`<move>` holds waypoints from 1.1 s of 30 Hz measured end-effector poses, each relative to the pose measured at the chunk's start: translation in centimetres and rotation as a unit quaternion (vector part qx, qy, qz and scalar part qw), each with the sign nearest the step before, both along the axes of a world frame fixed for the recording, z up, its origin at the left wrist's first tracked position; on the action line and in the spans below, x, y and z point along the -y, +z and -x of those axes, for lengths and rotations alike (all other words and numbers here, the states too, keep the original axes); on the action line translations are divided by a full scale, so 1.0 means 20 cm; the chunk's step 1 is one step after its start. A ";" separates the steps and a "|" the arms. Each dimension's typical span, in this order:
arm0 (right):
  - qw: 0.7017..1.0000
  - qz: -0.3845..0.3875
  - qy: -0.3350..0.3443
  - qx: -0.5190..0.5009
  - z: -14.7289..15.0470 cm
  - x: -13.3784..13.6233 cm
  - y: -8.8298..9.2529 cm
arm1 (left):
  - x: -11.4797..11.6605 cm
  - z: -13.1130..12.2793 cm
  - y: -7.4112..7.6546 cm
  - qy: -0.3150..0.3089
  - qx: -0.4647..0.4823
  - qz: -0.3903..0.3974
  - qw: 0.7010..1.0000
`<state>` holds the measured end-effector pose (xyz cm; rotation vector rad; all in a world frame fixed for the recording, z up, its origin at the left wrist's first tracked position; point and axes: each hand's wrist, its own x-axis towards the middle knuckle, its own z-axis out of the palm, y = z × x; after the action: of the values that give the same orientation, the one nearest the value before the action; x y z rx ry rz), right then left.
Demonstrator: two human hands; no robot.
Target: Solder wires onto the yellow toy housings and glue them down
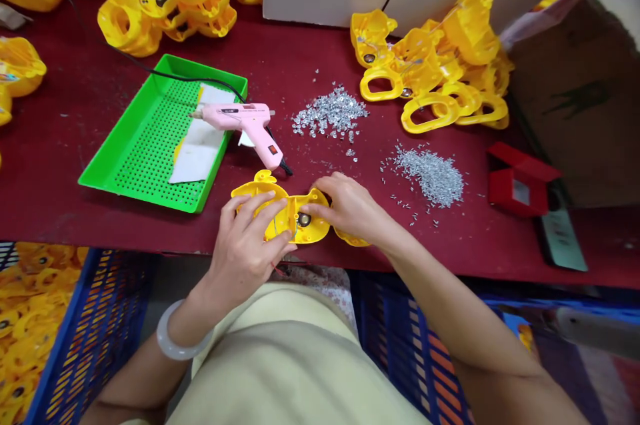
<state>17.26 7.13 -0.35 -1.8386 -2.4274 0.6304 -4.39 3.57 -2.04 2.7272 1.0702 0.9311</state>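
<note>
A yellow plastic toy shell (pixel 286 219) lies with its hollow inside up at the table's front edge. It has a round dark metal part (pixel 304 219) and thin wires inside. My left hand (pixel 250 231) rests over the shell's left half, its fingers bent across the rim and gripping it. On the right side my right hand (pixel 345 206) pinches the rim, thumb beside the round part and fingers behind. Under my right wrist another yellow piece (pixel 353 238) shows in part. Just behind the shell lies a pink glue gun (pixel 245 125).
The glue gun's nozzle reaches over a green perforated tray (pixel 135 158) with a white sheet (pixel 197 151). Silvery washer-like pieces (pixel 330 111) and small screws (pixel 430 175) lie in heaps. Yellow shells (pixel 430 65) are piled behind. A red box (pixel 520 181) and blue crates (pixel 95 318) stand nearby.
</note>
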 end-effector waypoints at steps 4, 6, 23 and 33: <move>0.991 0.083 0.006 0.104 0.04 -0.07 0.08 | -0.01 0.00 -0.02 -0.002 0.022 -0.007 1.000; 0.984 0.118 0.015 0.135 0.05 -0.11 0.11 | -0.02 0.00 -0.03 -0.006 0.028 -0.013 1.000; 0.978 0.171 0.057 0.109 0.03 -0.16 0.13 | -0.03 0.02 -0.04 -0.027 0.038 -0.022 0.999; 0.964 0.184 0.033 0.191 0.09 -0.18 0.13 | -0.05 0.02 -0.05 -0.037 0.046 -0.009 0.998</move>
<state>15.47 10.64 2.26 -2.2035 -2.7760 0.8516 -4.81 4.62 -3.05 2.6884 0.9443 1.0479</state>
